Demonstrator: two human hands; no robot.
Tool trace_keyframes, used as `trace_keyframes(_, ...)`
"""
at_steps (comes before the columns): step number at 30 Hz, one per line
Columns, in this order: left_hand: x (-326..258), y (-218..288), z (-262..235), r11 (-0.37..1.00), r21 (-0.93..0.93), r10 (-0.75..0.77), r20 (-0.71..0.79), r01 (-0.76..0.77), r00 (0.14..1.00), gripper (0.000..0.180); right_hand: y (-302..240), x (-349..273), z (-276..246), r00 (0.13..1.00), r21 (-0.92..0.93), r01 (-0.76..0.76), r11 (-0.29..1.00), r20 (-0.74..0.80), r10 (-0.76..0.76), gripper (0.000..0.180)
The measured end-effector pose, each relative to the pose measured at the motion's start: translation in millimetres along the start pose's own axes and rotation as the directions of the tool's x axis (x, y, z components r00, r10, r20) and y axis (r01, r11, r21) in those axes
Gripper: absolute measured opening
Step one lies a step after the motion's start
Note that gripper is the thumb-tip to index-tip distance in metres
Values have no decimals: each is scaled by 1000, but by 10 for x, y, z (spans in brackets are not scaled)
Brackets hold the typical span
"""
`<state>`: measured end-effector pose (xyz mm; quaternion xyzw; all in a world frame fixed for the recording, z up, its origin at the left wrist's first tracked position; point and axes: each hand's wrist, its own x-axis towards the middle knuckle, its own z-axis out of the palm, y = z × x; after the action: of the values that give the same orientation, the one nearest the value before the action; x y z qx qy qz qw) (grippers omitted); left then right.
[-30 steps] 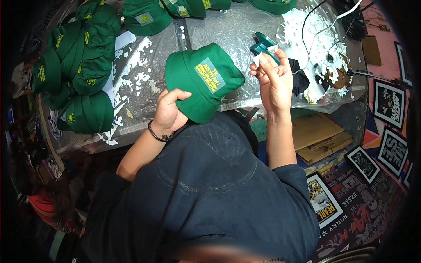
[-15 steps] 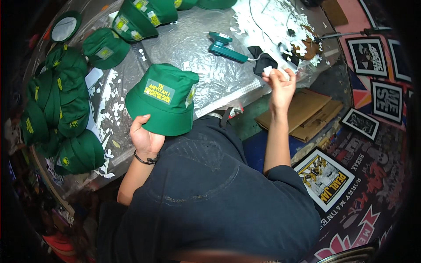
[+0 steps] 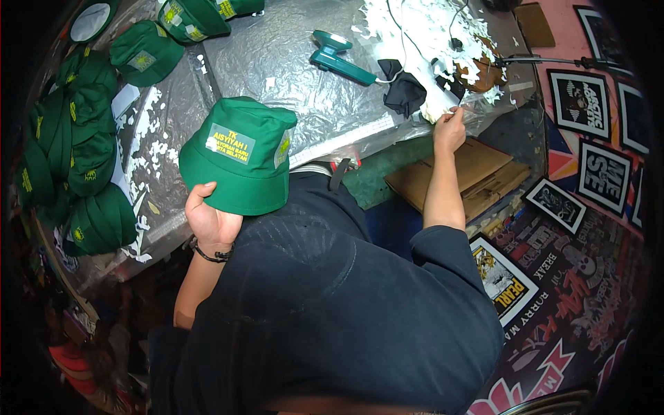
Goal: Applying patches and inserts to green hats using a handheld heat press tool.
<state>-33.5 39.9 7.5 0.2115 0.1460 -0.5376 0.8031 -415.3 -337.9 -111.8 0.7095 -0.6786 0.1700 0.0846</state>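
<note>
My left hand (image 3: 211, 221) grips the brim of a green bucket hat (image 3: 235, 187), thumb on top and the other fingers underneath. The hat is tilted above the table's near edge. Yellow lettering sits on a clear, shiny patch on its front, and a second patch shows at its right side. My right hand (image 3: 449, 131) is at the table edge, fingers pinched together beside a pale scrap (image 3: 431, 113); whatever lies between the fingertips is too small to make out. Close by, a crumpled black cloth (image 3: 404, 93) lies next to a dark green handheld iron (image 3: 344, 66).
Stacked green hats (image 3: 86, 145) fill the table's left side; more bucket hats (image 3: 190, 19) stand farther back. White scraps (image 3: 415, 34) heap at the far right, where cables run. Plastic sheeting (image 3: 270, 62) covers the table. Flattened cardboard (image 3: 453, 169) and framed pictures (image 3: 557, 206) are at right.
The whole view has shifted, so the table's things appear farther left and higher. My right hand has moved rightward along the table edge, fingers now pointing down. My left hand keeps hold of the hat.
</note>
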Motion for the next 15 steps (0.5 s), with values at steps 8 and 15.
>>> trace_keyframes(8, -51, -233, 78, 999, -1, 53, 110, -53, 993, 53, 89, -249, 114, 998, 243, 62, 968, -43, -53, 19)
trace_keyframes(15, -36, -364, 179, 1000, -16, -18, 179, 21, 984, 58, 26, -292, -78, 984, 297, 148, 943, 49, -170, 33)
